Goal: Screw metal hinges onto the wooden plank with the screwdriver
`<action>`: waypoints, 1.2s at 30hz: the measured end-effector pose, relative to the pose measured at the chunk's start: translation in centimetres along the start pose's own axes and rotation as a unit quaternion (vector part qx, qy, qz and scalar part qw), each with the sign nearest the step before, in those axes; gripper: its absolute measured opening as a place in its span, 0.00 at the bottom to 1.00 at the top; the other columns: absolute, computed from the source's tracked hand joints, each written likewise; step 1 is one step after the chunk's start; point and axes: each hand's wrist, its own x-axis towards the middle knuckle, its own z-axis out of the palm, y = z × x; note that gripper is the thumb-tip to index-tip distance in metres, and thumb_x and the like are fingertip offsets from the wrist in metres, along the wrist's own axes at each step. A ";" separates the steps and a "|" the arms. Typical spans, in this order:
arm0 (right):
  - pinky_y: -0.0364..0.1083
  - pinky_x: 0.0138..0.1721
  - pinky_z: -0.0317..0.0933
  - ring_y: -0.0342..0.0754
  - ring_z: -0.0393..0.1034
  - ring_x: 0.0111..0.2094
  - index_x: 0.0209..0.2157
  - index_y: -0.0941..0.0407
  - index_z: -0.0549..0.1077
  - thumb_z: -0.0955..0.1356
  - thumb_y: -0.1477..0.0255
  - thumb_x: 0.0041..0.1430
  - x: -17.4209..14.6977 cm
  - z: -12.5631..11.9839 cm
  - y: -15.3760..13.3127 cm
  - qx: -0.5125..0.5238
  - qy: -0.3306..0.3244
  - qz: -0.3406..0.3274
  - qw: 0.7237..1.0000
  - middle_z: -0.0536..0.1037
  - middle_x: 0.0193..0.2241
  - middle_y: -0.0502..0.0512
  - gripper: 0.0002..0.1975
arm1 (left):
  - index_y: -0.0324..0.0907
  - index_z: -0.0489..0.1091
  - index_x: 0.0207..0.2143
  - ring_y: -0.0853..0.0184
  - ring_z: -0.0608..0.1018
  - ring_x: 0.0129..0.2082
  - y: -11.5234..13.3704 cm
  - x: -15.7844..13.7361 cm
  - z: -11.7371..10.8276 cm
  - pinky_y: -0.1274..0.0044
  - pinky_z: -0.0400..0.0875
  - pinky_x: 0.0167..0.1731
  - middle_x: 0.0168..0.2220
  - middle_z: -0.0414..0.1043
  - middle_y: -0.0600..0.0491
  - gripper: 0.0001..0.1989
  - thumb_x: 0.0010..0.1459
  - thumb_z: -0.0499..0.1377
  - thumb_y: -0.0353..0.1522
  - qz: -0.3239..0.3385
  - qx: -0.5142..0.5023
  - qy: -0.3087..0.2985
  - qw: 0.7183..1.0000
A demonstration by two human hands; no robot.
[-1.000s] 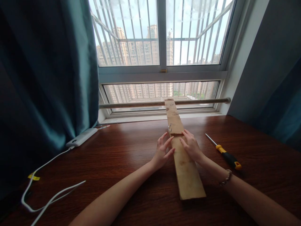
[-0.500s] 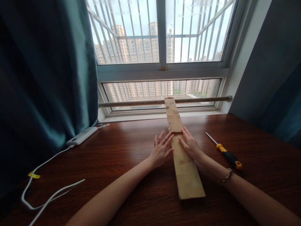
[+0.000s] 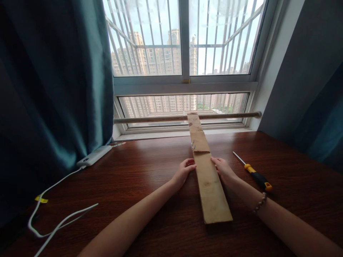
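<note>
Long board (image 3: 213,189), pale brown and a bit stained, is seen lying on the dark reddish worktop (image 3: 158,153) in the head view, with its far end overlapping the rail (image 3: 227,116) by the window (image 3: 214,84); whether it's actually propped on that rail can't be told. A step is shown partway along, where one flat piece is lapped over another, and some small shiny bits can be spotted near its left edge, too tiny to make out.

Just below the step, the board is held by its edges between two part-curled hands: the left edge is gripped by the left hand (image 3: 185,170), the right edge by the right hand (image 3: 222,170). Whether any fingers are tucked underneath can't be told.

Off to the right, a yellow-and-black screwdriver (image 3: 253,172) can be seen, touched by neither hand. At far left, a white device (image 3: 95,156) is placed by the curtain (image 3: 93,89), with a white cable (image 3: 39,236) looped nearby.
</note>
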 end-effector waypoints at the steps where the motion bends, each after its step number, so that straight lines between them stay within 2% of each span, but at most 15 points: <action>1: 0.45 0.30 0.67 0.48 0.73 0.29 0.32 0.60 0.68 0.65 0.66 0.53 -0.4 0.0 -0.4 0.021 -0.006 0.021 1.000 0.77 0.31 0.60 0.11 | 0.37 0.71 0.36 0.57 0.73 0.44 0.2 -0.1 0.2 0.65 0.61 0.50 0.40 0.72 0.44 0.15 0.43 0.64 0.33 -0.017 -0.053 -0.006 0.998; 3: 0.44 0.29 0.66 0.46 0.72 0.29 0.31 0.59 0.68 0.65 0.67 0.53 -1.3 0.0 -1.0 0.051 -0.003 0.057 0.997 0.77 0.29 0.58 0.08 | 0.37 0.72 0.33 0.60 0.74 0.41 0.4 -0.2 0.4 0.66 0.62 0.50 0.38 0.74 0.45 0.13 0.42 0.64 0.30 -0.042 -0.119 -0.004 0.992; 6: 0.43 0.31 0.65 0.46 0.72 0.29 0.29 0.59 0.69 0.67 0.68 0.52 -2.8 -0.5 -1.1 0.056 -0.007 0.059 0.997 0.77 0.29 0.57 0.08 | 0.37 0.72 0.31 0.63 0.75 0.39 0.4 -0.3 0.3 0.69 0.62 0.50 0.35 0.74 0.47 0.11 0.40 0.65 0.27 -0.067 -0.144 0.008 0.987; 12: 0.42 0.36 0.66 0.46 0.72 0.33 0.31 0.60 0.72 0.70 0.66 0.48 -4.5 -2.6 0.6 0.052 -0.100 0.035 0.993 0.77 0.31 0.56 0.11 | 0.37 0.72 0.32 0.61 0.75 0.41 0.2 -0.5 0.2 0.68 0.62 0.49 0.36 0.75 0.46 0.10 0.42 0.64 0.28 -0.068 -0.138 -0.042 0.987; 19: 0.41 0.36 0.67 0.45 0.73 0.32 0.32 0.61 0.73 0.71 0.66 0.48 -4.2 -3.4 1.4 0.089 -0.141 0.054 0.985 0.78 0.30 0.55 0.13 | 0.36 0.71 0.36 0.60 0.75 0.39 0.3 -0.6 0.1 0.67 0.62 0.47 0.36 0.75 0.46 0.17 0.40 0.66 0.28 -0.056 -0.095 -0.074 0.991; 22: 0.41 0.36 0.68 0.46 0.74 0.33 0.33 0.62 0.74 0.71 0.66 0.48 -4.0 -3.7 1.8 0.112 -0.158 0.071 0.979 0.78 0.31 0.57 0.14 | 0.36 0.70 0.38 0.59 0.74 0.41 0.0 -0.6 0.0 0.67 0.62 0.47 0.38 0.74 0.45 0.20 0.39 0.67 0.29 -0.055 -0.079 -0.076 0.992; 27: 0.40 0.35 0.69 0.45 0.74 0.32 0.33 0.62 0.74 0.74 0.74 0.43 -3.6 -4.0 2.0 0.151 -0.158 0.086 0.972 0.79 0.31 0.58 0.12 | 0.35 0.70 0.36 0.59 0.74 0.42 0.2 -0.6 0.1 0.67 0.62 0.47 0.39 0.74 0.45 0.20 0.38 0.67 0.29 -0.047 -0.080 -0.070 0.993; 32: 0.40 0.37 0.69 0.47 0.75 0.34 0.33 0.64 0.75 0.74 0.76 0.42 -3.8 -3.7 1.6 0.175 -0.178 0.076 0.965 0.79 0.32 0.59 0.13 | 0.35 0.70 0.31 0.60 0.74 0.40 1.2 -0.8 1.0 0.69 0.62 0.47 0.34 0.74 0.47 0.18 0.33 0.67 0.24 -0.069 -0.121 -0.051 0.989; 36: 0.39 0.35 0.69 0.46 0.75 0.31 0.33 0.64 0.75 0.73 0.77 0.43 -4.3 -3.8 1.0 0.170 -0.174 0.069 0.968 0.79 0.30 0.59 0.11 | 0.35 0.70 0.29 0.61 0.74 0.39 2.0 -1.0 1.9 0.71 0.63 0.45 0.33 0.74 0.47 0.18 0.30 0.66 0.21 -0.075 -0.138 -0.029 0.987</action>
